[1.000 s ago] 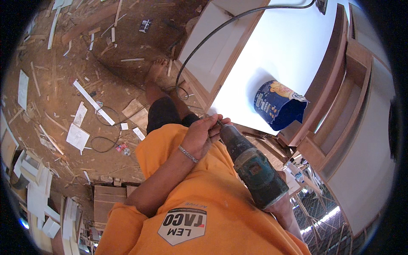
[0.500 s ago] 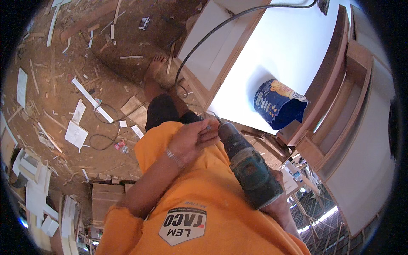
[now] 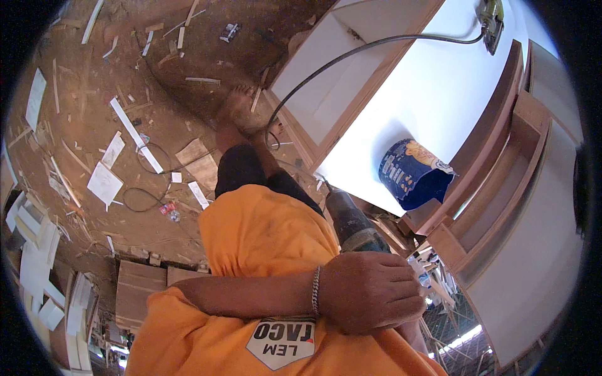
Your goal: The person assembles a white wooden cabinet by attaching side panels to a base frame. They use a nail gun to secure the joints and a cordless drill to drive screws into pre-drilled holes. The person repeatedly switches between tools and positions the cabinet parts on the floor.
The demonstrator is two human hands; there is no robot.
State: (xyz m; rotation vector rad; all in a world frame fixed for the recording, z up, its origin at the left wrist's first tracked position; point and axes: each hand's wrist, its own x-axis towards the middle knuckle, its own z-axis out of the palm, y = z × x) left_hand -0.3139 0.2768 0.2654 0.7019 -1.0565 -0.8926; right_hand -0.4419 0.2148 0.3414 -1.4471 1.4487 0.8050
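A dark power drill (image 3: pixel 356 220) points up and away from me in front of my orange shirt, its thin bit beside the near corner of the white-faced panel (image 3: pixel 401 94). My left hand (image 3: pixel 375 293), with a chain bracelet at the wrist, is closed over the rear of the drill, fingers curled down. Under it, my right hand (image 3: pixel 411 333) is mostly hidden; only a bit near the wrist shows, by the drill's grip. On the panel a blue bucket (image 3: pixel 411 175) with a torn rim lies tipped on its side, its mouth toward me.
A black cable (image 3: pixel 326 66) arches over the panel to a greenish power tool (image 3: pixel 491 25) at the far end. Wooden drawer-like frames (image 3: pixel 489 182) stand at right. Offcuts and a white strip (image 3: pixel 135 135) litter the dirt floor at left, near my bare feet.
My left hand has moved from beside the bit, back and right, onto the drill's rear. The drill has shifted slightly toward me. The view has tilted, bringing the far power tool into sight.
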